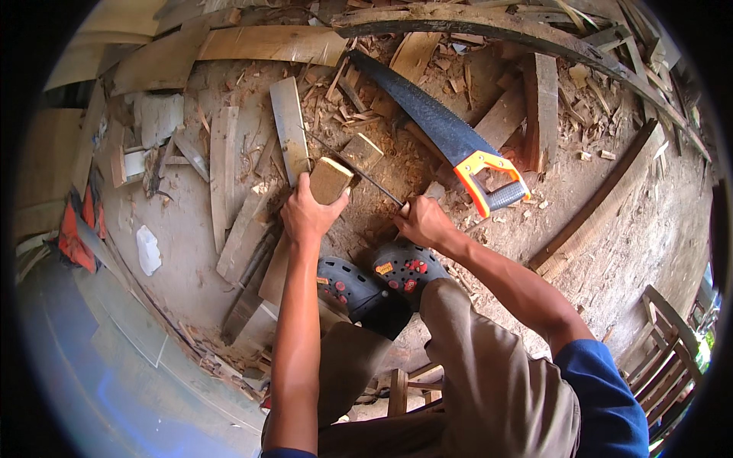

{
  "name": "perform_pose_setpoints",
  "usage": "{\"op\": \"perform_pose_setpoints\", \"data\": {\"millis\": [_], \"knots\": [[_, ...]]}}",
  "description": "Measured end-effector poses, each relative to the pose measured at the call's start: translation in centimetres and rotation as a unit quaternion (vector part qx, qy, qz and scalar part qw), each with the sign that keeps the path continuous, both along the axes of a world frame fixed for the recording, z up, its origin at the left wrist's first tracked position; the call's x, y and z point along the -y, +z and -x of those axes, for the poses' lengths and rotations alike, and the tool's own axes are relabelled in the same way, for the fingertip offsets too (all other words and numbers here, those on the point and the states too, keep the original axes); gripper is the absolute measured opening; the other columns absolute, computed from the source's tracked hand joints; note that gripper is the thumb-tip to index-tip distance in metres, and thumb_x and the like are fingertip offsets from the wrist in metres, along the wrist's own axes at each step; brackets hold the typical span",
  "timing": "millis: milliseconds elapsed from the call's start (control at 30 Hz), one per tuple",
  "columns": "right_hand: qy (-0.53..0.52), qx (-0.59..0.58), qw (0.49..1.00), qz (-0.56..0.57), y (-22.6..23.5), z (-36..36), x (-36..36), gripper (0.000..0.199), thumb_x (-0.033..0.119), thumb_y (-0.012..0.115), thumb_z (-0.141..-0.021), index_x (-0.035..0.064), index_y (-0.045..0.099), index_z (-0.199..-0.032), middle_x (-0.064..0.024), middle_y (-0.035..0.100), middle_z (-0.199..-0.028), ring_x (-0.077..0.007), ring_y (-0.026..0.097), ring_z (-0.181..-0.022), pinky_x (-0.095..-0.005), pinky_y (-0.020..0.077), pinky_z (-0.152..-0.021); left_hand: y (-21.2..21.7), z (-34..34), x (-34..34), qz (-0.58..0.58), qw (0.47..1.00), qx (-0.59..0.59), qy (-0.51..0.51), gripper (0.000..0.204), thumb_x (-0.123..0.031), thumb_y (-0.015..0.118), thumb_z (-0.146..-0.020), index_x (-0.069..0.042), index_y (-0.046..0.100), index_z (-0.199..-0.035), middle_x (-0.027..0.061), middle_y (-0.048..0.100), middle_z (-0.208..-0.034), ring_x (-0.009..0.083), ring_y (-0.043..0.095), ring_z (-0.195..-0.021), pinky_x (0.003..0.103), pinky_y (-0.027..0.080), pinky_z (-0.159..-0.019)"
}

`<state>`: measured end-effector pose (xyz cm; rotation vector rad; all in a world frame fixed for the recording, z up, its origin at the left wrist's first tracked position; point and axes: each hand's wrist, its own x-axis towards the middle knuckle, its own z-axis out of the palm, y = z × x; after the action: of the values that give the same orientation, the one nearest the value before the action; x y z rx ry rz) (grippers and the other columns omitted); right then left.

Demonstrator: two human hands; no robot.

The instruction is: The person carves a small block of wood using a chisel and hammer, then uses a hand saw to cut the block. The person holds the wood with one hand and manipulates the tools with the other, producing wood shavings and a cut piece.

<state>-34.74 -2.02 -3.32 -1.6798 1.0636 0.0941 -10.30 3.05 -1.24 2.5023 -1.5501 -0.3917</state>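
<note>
We grip a small wood block in our left hand while our right hand holds a thin rod against it, seemingly mid-shaping; next calls for steady, controlled strokes.

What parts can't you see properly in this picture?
All in the head view:
- Small tan wooden block: its lower part sits behind the left hand.
- Thin dark metal rod: the end inside the right hand is hidden.
- Dark clog shoes: heels hidden by the knees.
- Wooden chair: cut off by the picture's dark rim.
</note>
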Motion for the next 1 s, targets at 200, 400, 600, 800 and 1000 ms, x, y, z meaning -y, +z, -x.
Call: {"op": "perform_pose_setpoints", "data": {"millis": [200, 400, 600, 800, 1000], "knots": [[-0.105, 0.093, 0.990, 0.018, 2.1, -1.0, -0.3, 0.029, 0.023, 0.068, -0.083, -0.0059, 0.066, -0.079, -0.0310, 0.065, -0.075, -0.0483, 0.069, -0.076, -0.0513, 0.0570, -0.071, -0.1, -0.2, -0.5, 0.004, 1.000, 0.019, 0.008, 0.067, -0.056, 0.085, -0.070, -0.008, 0.059, -0.109, 0.0254, 0.072, -0.083, 0.0481, 0.069, -0.080, 0.057, 0.055, -0.070], [-0.087, 0.004, 0.995, -0.051, -0.5, 0.3, -0.8, 0.031, 0.024, 0.069, -0.083, -0.0073, 0.066, -0.079, -0.0313, 0.065, -0.074, -0.0468, 0.070, -0.077, -0.0520, 0.0558, -0.072, -0.3, -0.3, -0.4, 0.013, 1.000, 0.012, 0.005, 0.072, -0.055, 0.085, -0.066, -0.007, 0.063, -0.114, 0.0247, 0.073, -0.089, 0.0448, 0.071, -0.082, 0.054, 0.057, -0.073], [-0.186, 0.143, 0.972, 0.002, 5.6, -3.1, 2.0, 0.026, 0.022, 0.068, -0.084, -0.0035, 0.063, -0.085, -0.0234, 0.060, -0.069, -0.0379, 0.062, -0.066, -0.0450, 0.0502, -0.064, -0.4, -0.4, -0.4, -0.003, 1.000, 0.017, 0.007, 0.075, -0.057, 0.084, -0.066, -0.005, 0.063, -0.115, 0.0250, 0.073, -0.089, 0.0444, 0.072, -0.082, 0.053, 0.058, -0.073], [-0.033, 0.022, 0.998, -0.050, 1.3, -1.9, 1.1, 0.027, 0.023, 0.067, -0.088, -0.0029, 0.062, -0.081, -0.0168, 0.059, -0.063, -0.0239, 0.054, -0.054, -0.0432, 0.0494, -0.059, -0.5, -0.5, -0.3, -0.001, 1.000, 0.018, 0.004, 0.073, -0.057, 0.084, -0.066, -0.006, 0.063, -0.115, 0.0251, 0.073, -0.088, 0.0446, 0.072, -0.081, 0.053, 0.057, -0.073], [-0.147, 0.131, 0.980, 0.025, 3.9, -3.0, 1.3, 0.030, 0.022, 0.065, -0.084, -0.0056, 0.060, -0.074, -0.0246, 0.059, -0.064, -0.0343, 0.065, -0.061, -0.0459, 0.0505, -0.061, -0.6, -0.8, -0.7, -0.011, 1.000, 0.012, 0.011, 0.076, -0.055, 0.086, -0.065, -0.006, 0.061, -0.118, 0.0253, 0.073, -0.087, 0.0451, 0.071, -0.082, 0.053, 0.057, -0.075]]}}
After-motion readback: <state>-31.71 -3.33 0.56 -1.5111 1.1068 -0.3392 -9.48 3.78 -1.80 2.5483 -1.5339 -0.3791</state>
